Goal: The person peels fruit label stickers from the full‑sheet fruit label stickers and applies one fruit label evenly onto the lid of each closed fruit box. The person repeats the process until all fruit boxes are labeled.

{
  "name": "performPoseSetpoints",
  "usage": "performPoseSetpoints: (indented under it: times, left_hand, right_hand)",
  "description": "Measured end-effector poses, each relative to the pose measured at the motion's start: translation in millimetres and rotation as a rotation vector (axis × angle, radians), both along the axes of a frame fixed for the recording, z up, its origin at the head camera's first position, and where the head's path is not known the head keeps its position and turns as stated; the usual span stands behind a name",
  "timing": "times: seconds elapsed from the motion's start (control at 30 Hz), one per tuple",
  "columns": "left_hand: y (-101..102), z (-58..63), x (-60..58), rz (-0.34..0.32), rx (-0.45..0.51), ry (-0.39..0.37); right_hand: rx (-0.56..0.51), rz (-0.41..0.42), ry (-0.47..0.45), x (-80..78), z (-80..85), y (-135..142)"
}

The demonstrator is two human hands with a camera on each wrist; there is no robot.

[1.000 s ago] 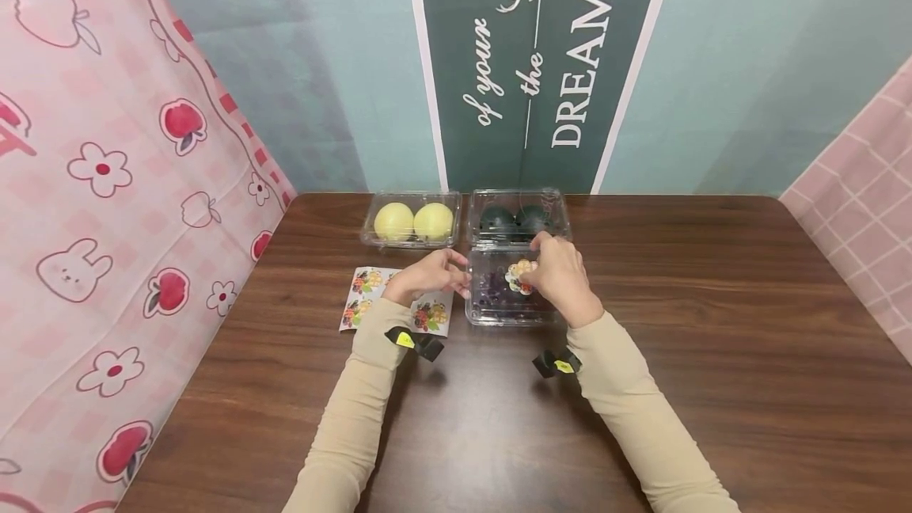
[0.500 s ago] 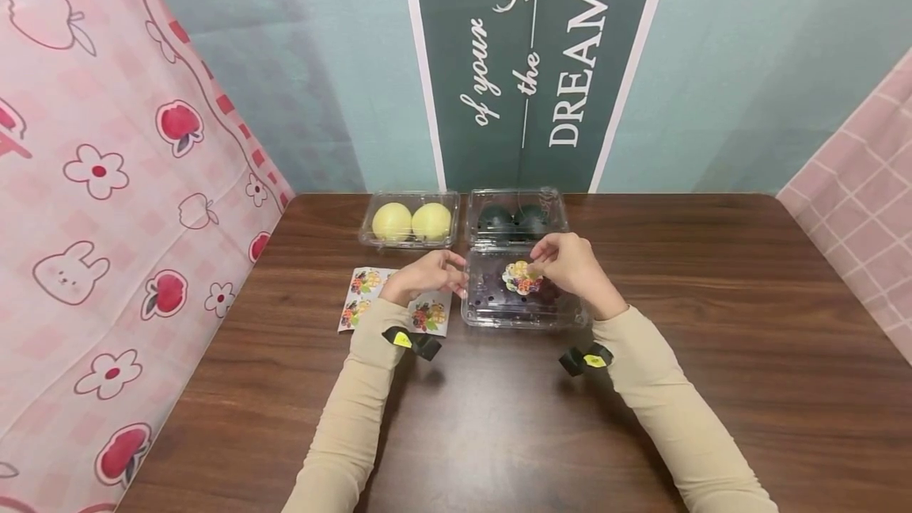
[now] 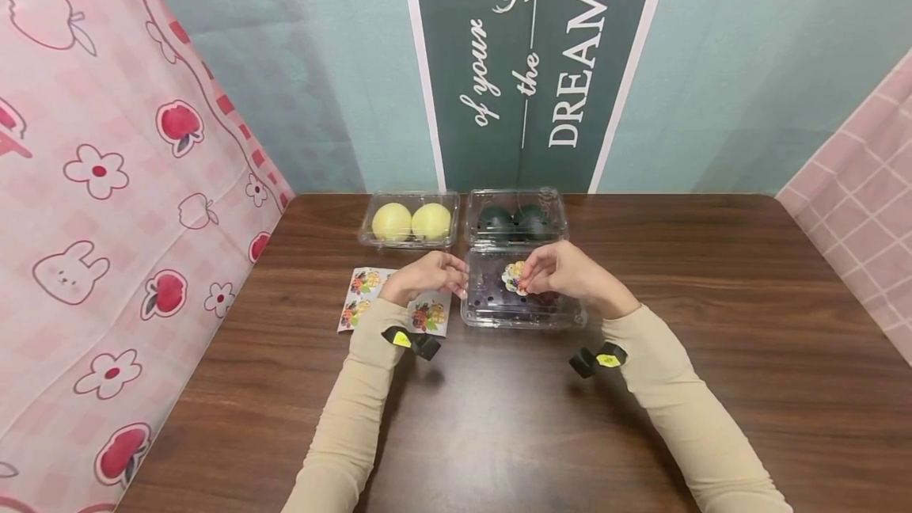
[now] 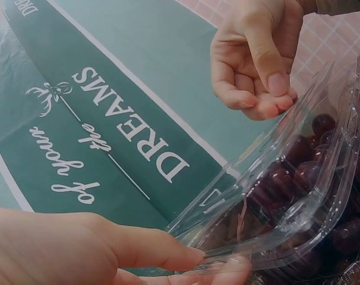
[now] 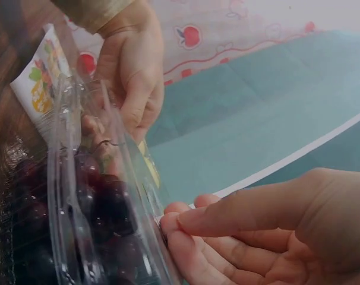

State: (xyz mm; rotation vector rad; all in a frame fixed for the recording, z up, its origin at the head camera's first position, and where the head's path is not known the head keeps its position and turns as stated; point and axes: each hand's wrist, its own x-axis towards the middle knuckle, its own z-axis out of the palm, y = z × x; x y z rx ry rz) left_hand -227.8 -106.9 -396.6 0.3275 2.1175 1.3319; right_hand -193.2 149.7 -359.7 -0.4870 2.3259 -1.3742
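A clear clamshell box (image 3: 527, 315) of dark red grapes (image 4: 281, 184) stands in front of me with its lid down. On the lid lies a round fruit-print sticker (image 3: 514, 279), partly covered by my right hand (image 3: 563, 271). That hand's bent fingers touch the sticker's right side, the thumb close against the index fingertip in the right wrist view. My left hand (image 3: 430, 275) holds the box's left edge, thumb over the rim and fingers beneath, as the left wrist view shows. Under my left wrist is a sheet of matching stickers (image 3: 430, 315), partly hidden by the forearm.
Behind, at the table's far edge, a clear box (image 3: 456, 240) holds two pale yellow round fruits (image 3: 392, 222). Beside it, directly behind the grapes, another clear box (image 3: 559, 234) holds two dark green round fruits (image 3: 495, 222). Printed cloths hang around the wooden table (image 3: 712, 323).
My right hand has shifted from over the sticker's upper right to its lower right side, its wrist swinging outward to the right. The left hand keeps its hold on the box edge.
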Motion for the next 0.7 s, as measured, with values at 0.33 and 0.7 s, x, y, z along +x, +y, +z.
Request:
performPoseSetpoints:
  times: [0.33,0.7]
  left_hand:
    - [-0.9,1.4,0.2,-0.002,-0.004,0.006]
    - [-0.6,-0.6,-0.8,0.011,-0.01,-0.001]
  right_hand:
    - [0.049,-0.032,0.031,-1.5,-2.7,-20.0]
    - [0.011,-0.088,0.106,-7.5,-6.6,-33.9]
